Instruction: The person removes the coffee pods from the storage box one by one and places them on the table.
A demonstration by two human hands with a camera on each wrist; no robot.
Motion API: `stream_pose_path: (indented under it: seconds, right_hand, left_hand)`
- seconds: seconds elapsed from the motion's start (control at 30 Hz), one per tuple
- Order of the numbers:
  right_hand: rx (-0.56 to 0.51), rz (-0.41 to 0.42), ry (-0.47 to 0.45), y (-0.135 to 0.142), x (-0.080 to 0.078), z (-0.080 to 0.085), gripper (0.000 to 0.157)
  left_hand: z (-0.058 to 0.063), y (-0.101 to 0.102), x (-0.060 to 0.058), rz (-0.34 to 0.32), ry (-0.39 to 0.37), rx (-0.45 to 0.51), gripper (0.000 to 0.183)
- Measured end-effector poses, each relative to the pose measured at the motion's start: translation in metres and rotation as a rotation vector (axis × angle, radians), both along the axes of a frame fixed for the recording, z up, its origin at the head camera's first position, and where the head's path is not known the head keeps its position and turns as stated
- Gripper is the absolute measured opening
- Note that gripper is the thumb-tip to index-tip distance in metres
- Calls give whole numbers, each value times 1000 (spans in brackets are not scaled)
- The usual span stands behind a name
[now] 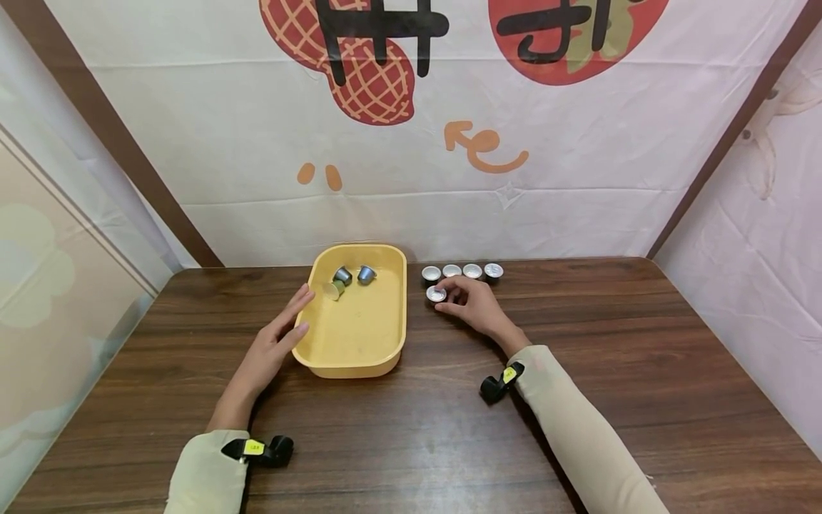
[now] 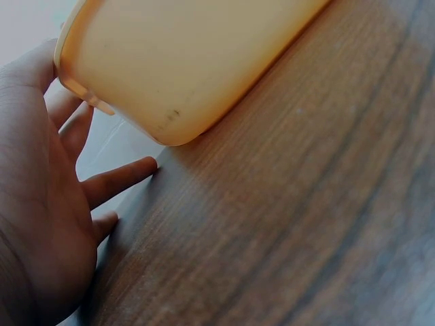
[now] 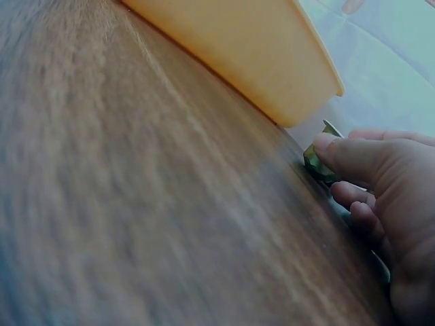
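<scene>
A yellow plastic tub [image 1: 359, 343] stands on the table, with two blue coffee capsules [image 1: 366, 275] and a green one [image 1: 335, 289] lying in its far left part. My left hand [image 1: 272, 350] rests at the tub's left rim, fingers extended and spread along its outer wall [image 2: 170, 68]. To the right of the tub, my right hand [image 1: 472, 303] pinches a green capsule [image 3: 316, 163] between thumb and fingers. That capsule's silver lid [image 1: 436, 294] faces up, low at the tabletop, just in front of a row of several capsules [image 1: 452, 270] standing lid up.
The brown wooden table [image 1: 424, 442] ends at a white printed cloth [image 1: 257, 143] hanging behind it. The row of capsules runs close to the table's far edge. Each wrist carries a black camera on a strap [image 1: 257, 448].
</scene>
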State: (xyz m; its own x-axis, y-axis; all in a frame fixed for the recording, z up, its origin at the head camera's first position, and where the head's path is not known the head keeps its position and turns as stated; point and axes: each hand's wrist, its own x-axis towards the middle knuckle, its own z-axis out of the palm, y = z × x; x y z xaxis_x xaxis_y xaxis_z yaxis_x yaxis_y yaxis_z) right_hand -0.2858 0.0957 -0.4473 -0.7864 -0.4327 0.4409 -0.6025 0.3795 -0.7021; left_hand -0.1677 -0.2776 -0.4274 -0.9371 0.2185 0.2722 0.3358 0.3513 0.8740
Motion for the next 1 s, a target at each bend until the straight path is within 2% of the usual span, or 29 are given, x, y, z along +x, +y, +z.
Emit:
stream_pose_path:
  seconds: [0.47,0.77,1.0]
  right_hand:
    - [-9,41,4,15,0,11,32]
    - [-72,76,83,12,4,31,35]
    - [-72,160,138,-3,21,54,34]
  left_hand:
    - [2,1,-2,-12,28,2,48]
    - [2,0,-2,-21,41,7,48]
    - [4,1,2,-14,14,-2,49]
